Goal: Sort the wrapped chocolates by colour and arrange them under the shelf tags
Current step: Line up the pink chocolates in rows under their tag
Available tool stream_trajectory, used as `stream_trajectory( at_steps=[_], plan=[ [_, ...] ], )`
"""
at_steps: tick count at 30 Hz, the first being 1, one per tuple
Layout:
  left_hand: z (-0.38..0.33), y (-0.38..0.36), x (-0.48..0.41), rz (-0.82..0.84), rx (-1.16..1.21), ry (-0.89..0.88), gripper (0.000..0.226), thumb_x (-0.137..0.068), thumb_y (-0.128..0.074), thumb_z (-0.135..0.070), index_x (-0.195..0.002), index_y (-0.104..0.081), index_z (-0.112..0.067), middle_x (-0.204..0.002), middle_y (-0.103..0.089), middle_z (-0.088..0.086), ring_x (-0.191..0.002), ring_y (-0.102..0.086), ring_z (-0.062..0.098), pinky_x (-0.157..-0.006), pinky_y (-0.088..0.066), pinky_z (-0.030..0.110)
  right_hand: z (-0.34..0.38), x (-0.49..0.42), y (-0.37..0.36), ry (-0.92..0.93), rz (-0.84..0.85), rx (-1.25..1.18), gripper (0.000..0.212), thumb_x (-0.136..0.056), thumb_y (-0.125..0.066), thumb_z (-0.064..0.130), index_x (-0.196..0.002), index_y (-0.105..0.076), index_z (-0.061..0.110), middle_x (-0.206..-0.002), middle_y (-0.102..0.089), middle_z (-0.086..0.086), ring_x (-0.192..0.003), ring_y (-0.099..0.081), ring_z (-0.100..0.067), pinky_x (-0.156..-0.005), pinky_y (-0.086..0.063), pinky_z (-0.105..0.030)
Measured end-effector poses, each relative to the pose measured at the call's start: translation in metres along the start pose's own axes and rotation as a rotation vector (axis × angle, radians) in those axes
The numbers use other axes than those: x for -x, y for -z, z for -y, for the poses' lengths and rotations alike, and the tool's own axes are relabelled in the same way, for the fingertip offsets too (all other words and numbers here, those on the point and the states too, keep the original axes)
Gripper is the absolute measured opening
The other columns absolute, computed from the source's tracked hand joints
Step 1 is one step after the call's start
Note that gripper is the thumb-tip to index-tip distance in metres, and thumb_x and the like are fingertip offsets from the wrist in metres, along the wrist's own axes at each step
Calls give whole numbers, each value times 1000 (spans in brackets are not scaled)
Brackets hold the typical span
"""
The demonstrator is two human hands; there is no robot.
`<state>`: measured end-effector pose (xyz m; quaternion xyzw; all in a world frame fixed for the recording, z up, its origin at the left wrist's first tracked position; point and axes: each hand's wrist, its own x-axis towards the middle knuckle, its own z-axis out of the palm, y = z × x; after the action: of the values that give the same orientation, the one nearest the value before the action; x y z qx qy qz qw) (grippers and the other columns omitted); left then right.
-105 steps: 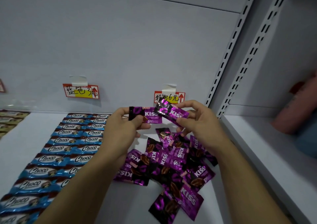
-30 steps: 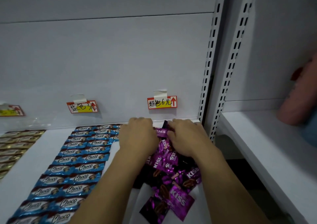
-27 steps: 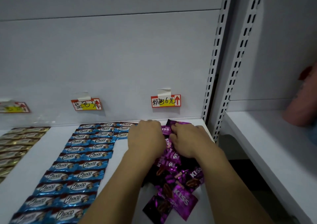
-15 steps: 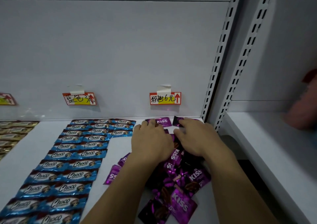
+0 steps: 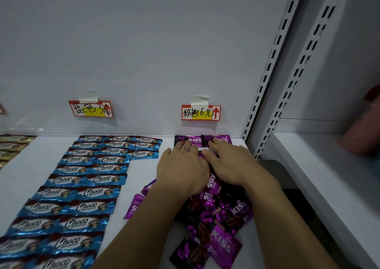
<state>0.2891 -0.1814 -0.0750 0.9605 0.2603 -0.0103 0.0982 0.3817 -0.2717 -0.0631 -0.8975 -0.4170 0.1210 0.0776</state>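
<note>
While both palms are lying flat, the left hand (image 5: 182, 172) and right hand (image 5: 228, 163) are pressing fingertips, uncurled, on two shiny purple foil-wrapped chocolates (image 5: 202, 140). These are sitting side by side under the red-and-yellow paper shelf tag (image 5: 201, 112).

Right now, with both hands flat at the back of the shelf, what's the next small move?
Probably lift the right hand back to the loose purple pile for another piece: only two purple chocolates lie under the pink tag, while the blue rows look arranged.
</note>
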Motion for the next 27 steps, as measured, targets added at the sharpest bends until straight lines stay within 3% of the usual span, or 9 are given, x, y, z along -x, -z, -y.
stream_trajectory(
  at_steps=[9,12,15,21,24,27],
  plan=[
    [4,1,-1,15,44,-14,55,-102,-20,-38,-153,-17,-19,-161,-10,1,-148,-7,18,-121,-4,41,5,2,2,13,12,-31,55,-103,-21,47,-151,-26,20,-161,-12,2,-148,-10,-16,-119,-11,-48],
    [5,8,8,-57,70,-64,51,-103,-25,-33,-152,-22,-20,-160,-15,2,-147,-11,18,-121,-8,39,6,11,12,31,-92,-68,46,-104,-25,39,-146,-37,23,-156,-29,0,-143,-24,-17,-118,-14,-48],
    [15,16,24,-90,109,-125,43,-102,-35,-26,-145,-37,-26,-152,-35,-2,-138,-31,17,-115,-23,34,-1,27,25,9,-174,-81,38,-103,-37,32,-139,-46,30,-145,-45,1,-132,-41,-21,-113,-28,-44],
    [25,25,31,93,144,-137,50,-101,-40,-22,-148,-29,-34,-155,-30,-5,-141,-27,16,-116,-26,35,-5,37,27,-34,-9,-97,38,-101,-45,29,-139,-47,35,-147,-45,-1,-131,-44,-23,-107,-35,-37],
    [26,23,29,45,158,-107,40,-102,-38,-25,-141,-45,-29,-151,-35,-7,-135,-36,16,-112,-32,34,-8,34,24,-36,15,-141,35,-100,-46,24,-135,-53,29,-139,-53,-1,-122,-50,-19,-99,-41,-31],
    [25,23,27,-40,156,-98,25,-99,-47,-24,-120,-60,-23,-149,-34,-7,-129,-39,15,-108,-36,36,-10,35,25,-23,1,-188,37,-98,-52,22,-135,-53,29,-138,-53,0,-121,-51,-17,-92,-41,-28]
  ],
)
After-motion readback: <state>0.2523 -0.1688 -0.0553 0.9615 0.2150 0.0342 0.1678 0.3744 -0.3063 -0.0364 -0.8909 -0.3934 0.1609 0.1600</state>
